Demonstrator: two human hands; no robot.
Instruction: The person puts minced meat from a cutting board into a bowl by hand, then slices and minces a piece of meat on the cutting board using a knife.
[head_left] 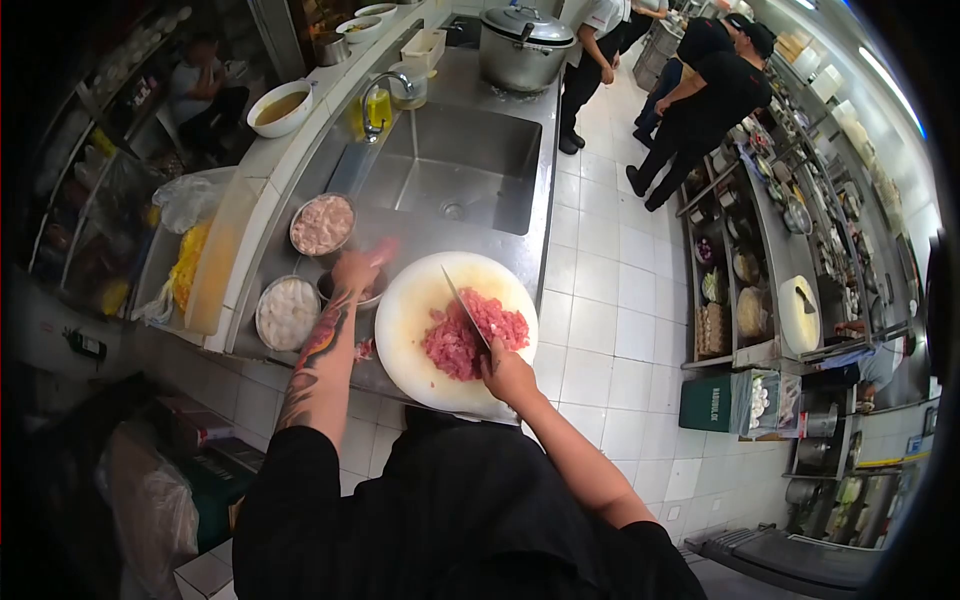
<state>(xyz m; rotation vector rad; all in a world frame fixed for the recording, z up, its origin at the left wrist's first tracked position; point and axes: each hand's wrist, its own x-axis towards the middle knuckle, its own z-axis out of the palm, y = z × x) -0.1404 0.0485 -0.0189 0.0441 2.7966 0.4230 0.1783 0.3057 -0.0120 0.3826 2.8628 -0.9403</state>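
Observation:
Chopped red meat lies on a round white cutting board at the counter's front edge. My right hand is closed round the handle of a knife, whose blade lies across the meat. To the left of the board, my left hand is over a metal bowl, holding a pink piece of meat. My left hand partly hides that bowl. Beside it stand a bowl of pale ground meat and a bowl of whitish pieces.
Behind the board is a steel sink with a tap. A large lidded pot stands at the far end. On the left ledge sits a white bowl. Several people stand in the aisle beyond; shelving lines the right side.

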